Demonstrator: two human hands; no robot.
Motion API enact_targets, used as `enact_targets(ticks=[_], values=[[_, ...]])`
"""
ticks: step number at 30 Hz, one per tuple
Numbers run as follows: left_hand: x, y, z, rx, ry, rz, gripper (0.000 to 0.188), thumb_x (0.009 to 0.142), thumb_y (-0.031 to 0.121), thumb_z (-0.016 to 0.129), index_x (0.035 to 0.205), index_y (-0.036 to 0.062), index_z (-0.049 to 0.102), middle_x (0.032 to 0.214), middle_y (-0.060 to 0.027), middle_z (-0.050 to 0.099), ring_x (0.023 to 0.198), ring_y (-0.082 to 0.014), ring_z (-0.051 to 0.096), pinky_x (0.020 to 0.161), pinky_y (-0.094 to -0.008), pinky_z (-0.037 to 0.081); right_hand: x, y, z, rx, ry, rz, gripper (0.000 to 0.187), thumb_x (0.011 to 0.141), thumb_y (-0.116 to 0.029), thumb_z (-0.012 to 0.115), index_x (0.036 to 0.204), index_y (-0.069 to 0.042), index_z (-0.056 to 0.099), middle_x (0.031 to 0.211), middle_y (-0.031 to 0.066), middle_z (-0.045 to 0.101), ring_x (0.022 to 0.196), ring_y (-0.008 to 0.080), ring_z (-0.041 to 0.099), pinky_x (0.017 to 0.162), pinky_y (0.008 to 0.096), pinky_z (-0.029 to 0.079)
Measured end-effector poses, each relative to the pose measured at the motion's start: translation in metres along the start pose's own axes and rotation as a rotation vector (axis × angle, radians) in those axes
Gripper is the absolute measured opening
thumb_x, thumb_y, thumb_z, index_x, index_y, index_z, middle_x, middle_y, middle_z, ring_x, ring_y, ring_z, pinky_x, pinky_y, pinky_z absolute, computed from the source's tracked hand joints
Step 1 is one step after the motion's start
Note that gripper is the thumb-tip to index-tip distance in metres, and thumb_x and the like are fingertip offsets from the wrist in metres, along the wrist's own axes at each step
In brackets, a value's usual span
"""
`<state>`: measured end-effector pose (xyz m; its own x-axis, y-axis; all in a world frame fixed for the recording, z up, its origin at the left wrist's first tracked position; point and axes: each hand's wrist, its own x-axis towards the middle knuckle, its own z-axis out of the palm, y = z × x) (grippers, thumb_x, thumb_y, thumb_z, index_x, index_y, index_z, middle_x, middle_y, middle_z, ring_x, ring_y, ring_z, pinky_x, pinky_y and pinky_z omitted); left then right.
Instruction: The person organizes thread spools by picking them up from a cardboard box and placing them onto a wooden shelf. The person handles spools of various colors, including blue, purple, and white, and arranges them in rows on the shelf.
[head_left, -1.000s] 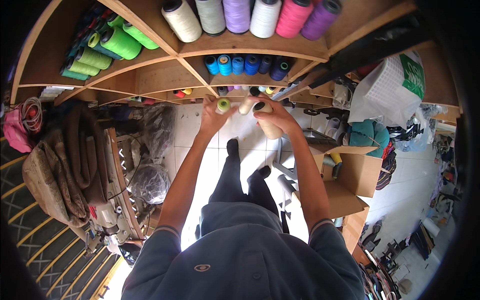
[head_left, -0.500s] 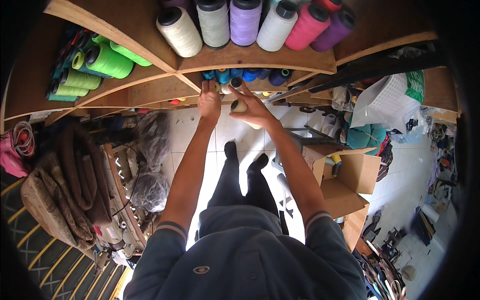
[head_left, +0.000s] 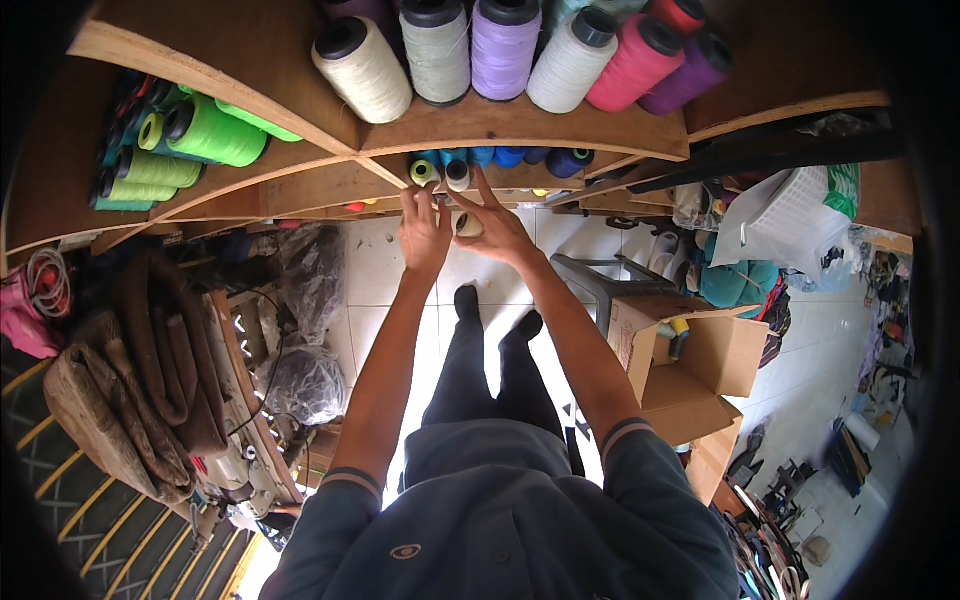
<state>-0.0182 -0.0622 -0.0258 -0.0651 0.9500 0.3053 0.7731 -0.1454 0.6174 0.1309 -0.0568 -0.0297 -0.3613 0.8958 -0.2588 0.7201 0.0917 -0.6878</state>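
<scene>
Both hands raised to shelf | right hand (head_left: 497, 232) fingers gripping cream spool (head_left: 468, 225) | left hand (head_left: 424, 235) fingers open, touching shelf edge (head_left: 380, 172)

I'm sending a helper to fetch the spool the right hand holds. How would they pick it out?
Find the wooden shelf with big thread cones on top. Just under it runs a row of small blue spools. In front of that row, the right hand holds a small cream spool, the only pale one off the shelf.

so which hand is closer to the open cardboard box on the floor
Right. The right hand is up at the shelf holding a small cream spool, on the same side as the cardboard box below it. The left hand reaches the shelf further over, away from the box.
</scene>
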Motion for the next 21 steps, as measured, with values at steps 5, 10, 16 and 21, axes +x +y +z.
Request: enact_targets(ticks=[5,10,16,21], values=[[-0.029,-0.023,0.012,-0.048,-0.026,-0.130,0.024,0.082,0.008,0.059,0.106,0.0078,0.058,0.096,-0.0123,0.060,0.076,-0.0336,0.063,0.063,-0.0442,0.051,0.005,0.019,0.020,0.018,-0.050,0.036,0.092,0.070,-0.033,0.074,0.147,-0.023,0.027,0.157,0.0046,0.010,0.127,0.0290,0.045,0.099,0.0389,0.045],[-0.035,-0.035,0.018,-0.155,-0.155,-0.231,0.022,0.082,0.010,0.059,0.105,0.0075,0.061,0.094,-0.0116,0.064,0.066,-0.0272,0.063,0.061,-0.0395,0.050,0.008,0.022,0.027,0.012,-0.057,0.056,0.090,0.072,-0.033,0.073,0.146,-0.014,0.026,0.155,0.0055,0.015,0.129,0.0279,0.044,0.101,0.0369,0.043],[-0.033,-0.038,0.033,-0.230,-0.200,-0.243,0.024,0.082,0.011,0.060,0.105,0.0068,0.063,0.097,-0.0115,0.066,0.065,-0.0250,0.063,0.064,-0.0375,0.051,0.003,0.033,0.041,0.332,0.510,0.123,0.057,0.075,-0.027,0.075,0.121,-0.004,0.050,0.127,0.0168,0.046,0.105,0.0357,0.054,0.091,0.0427,0.044],[-0.049,-0.031,0.050,-0.398,-0.305,-0.352,0.024,0.084,0.013,0.060,0.106,0.0061,0.065,0.094,-0.0127,0.068,0.069,-0.0237,0.065,0.067,-0.0342,0.052,0.003,-0.002,0.016,0.535,0.915,0.291,0.048,0.078,-0.023,0.075,0.115,-0.004,0.052,0.109,0.0168,0.056,0.104,0.0318,0.046,0.094,0.0405,0.035]])
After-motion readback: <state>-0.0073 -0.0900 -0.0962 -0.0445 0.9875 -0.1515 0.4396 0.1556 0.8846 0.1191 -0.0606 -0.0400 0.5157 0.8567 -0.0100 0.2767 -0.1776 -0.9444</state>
